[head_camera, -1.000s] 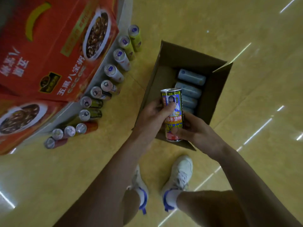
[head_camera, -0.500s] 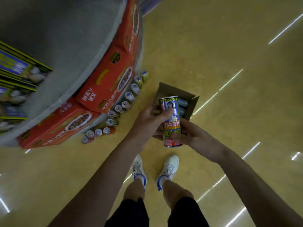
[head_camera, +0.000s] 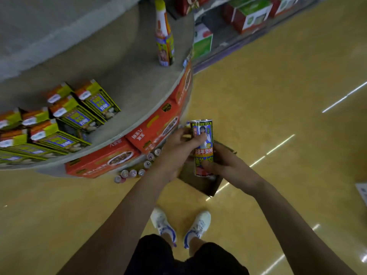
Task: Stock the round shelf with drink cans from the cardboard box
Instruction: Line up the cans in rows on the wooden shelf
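Observation:
I hold one tall drink can upright in front of me, printed blue, yellow and red. My left hand grips its upper half with the thumb across the label. My right hand grips its lower end. Under my hands the brown cardboard box stands on the floor, its inside hidden. The round shelf curves at my left, with a bare grey tier. A row of cans stands on the floor at its base.
Yellow-and-blue cartons fill the left of the tier. One tall bottle stands at its far end. Red cartons ring the tier below. Green and white boxes sit on shelves beyond. My shoes stand on yellow floor.
I have risen from a crouch over the box, so the view climbed and the shelf's middle tier came into sight. The can stays in both hands and has come up with me.

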Action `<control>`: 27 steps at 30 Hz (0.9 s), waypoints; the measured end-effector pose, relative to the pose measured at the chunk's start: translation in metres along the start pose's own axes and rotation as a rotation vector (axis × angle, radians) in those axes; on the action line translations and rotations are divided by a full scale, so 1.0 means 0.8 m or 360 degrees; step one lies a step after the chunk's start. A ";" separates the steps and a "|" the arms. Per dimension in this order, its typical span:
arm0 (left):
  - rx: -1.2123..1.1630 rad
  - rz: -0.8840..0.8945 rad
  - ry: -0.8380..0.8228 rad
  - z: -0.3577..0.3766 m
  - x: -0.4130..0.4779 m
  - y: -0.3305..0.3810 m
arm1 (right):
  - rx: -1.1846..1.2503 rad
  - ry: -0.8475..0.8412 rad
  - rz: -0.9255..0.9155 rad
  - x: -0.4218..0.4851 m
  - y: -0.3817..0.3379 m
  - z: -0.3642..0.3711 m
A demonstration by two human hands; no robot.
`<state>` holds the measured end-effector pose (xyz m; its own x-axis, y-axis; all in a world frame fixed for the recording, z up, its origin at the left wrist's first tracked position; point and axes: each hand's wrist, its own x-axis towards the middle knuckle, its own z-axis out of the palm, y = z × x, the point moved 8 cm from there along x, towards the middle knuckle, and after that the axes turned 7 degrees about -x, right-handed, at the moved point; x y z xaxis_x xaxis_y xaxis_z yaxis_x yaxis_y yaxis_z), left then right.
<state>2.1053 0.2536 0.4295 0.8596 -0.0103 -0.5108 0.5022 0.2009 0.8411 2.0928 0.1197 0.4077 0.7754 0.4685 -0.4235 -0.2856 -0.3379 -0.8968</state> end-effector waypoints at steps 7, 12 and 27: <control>-0.0024 0.0195 0.0072 -0.055 -0.038 0.079 | -0.0141 0.0024 -0.0217 0.009 -0.096 0.037; -0.0070 0.0345 0.0152 -0.103 -0.061 0.135 | -0.0289 0.0045 -0.0353 0.028 -0.161 0.065; -0.0126 0.0734 0.0299 -0.251 -0.134 0.263 | -0.0512 0.0014 -0.0725 0.070 -0.330 0.188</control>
<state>2.0996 0.4940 0.6257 0.9549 0.2721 -0.1186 0.0592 0.2171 0.9744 2.1271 0.3577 0.6017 0.7853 0.6192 0.0002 0.2648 -0.3356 -0.9040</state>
